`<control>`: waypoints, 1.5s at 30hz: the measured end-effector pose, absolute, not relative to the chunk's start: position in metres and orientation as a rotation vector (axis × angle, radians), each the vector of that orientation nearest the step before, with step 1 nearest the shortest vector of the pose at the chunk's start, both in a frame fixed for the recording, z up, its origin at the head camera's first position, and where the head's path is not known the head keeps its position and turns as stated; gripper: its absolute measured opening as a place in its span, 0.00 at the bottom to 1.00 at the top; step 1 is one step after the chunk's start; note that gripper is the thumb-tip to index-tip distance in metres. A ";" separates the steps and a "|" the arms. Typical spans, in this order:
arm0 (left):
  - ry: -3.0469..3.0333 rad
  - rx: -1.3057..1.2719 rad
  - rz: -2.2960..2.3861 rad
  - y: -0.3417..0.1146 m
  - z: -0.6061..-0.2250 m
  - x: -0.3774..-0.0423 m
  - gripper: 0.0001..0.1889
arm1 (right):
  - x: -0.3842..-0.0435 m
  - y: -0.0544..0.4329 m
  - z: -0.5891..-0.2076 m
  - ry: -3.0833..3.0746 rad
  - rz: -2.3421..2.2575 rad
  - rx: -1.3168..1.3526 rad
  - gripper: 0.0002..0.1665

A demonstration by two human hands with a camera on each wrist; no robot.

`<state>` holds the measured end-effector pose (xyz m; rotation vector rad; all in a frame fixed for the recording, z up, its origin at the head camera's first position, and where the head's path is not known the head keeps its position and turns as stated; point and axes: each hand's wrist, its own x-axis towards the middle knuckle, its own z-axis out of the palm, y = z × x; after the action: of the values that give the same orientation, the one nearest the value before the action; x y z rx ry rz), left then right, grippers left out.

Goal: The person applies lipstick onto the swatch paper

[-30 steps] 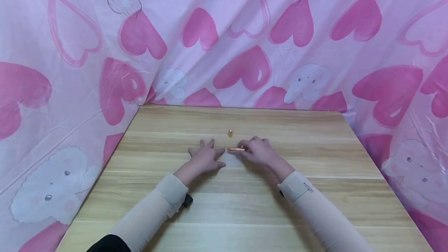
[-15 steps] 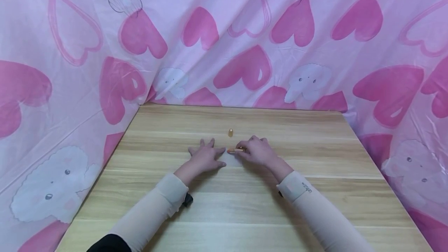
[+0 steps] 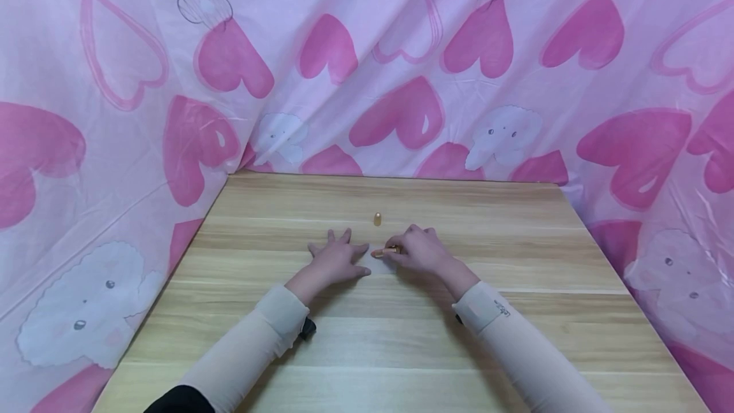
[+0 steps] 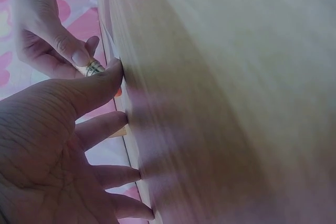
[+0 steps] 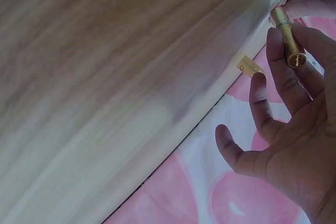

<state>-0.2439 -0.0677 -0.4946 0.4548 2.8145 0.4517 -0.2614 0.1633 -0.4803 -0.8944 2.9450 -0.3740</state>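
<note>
My right hand (image 3: pixel 424 250) pinches a gold lipstick (image 3: pixel 390 251) between thumb and fingers, its orange-red tip pointing left. In the right wrist view the round base of the lipstick tube (image 5: pixel 290 43) faces the camera. Beyond the hands, the gold lipstick cap (image 3: pixel 377 218) stands on the table; the right wrist view also has the cap (image 5: pixel 250 66). My left hand (image 3: pixel 335 259) rests on the tabletop with fingers spread, its fingertips just left of the lipstick tip. A faint pale patch (image 3: pixel 378 265) lies between the hands; what it is, I cannot tell.
The wood-grain table (image 3: pixel 367 336) reaches back to a pink heart-patterned curtain (image 3: pixel 395 113), which hangs along the back and both sides. Pale sleeves cover both forearms, and a dark object (image 3: pixel 308 328) sits beneath the left wrist.
The right hand has shifted the lipstick slightly toward the person, and its tip now tilts a little more downward to the left. My left hand and the cap have stayed in place.
</note>
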 end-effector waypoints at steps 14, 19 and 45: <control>2.811 0.426 0.449 -0.066 -0.494 -0.243 0.36 | -0.257 0.166 -0.476 2.849 -0.395 -0.933 0.09; 2.807 0.427 0.458 -0.067 -0.494 -0.243 0.36 | -0.256 0.167 -0.477 2.862 -0.409 -0.900 0.10; 2.825 0.423 0.455 -0.066 -0.494 -0.243 0.36 | -0.260 0.175 -0.477 3.008 -0.306 -0.788 0.11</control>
<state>-0.2432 -0.0658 -0.4940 0.4233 2.8247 0.4551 -0.2597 0.1747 -0.4771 -0.7884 3.0084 -0.3058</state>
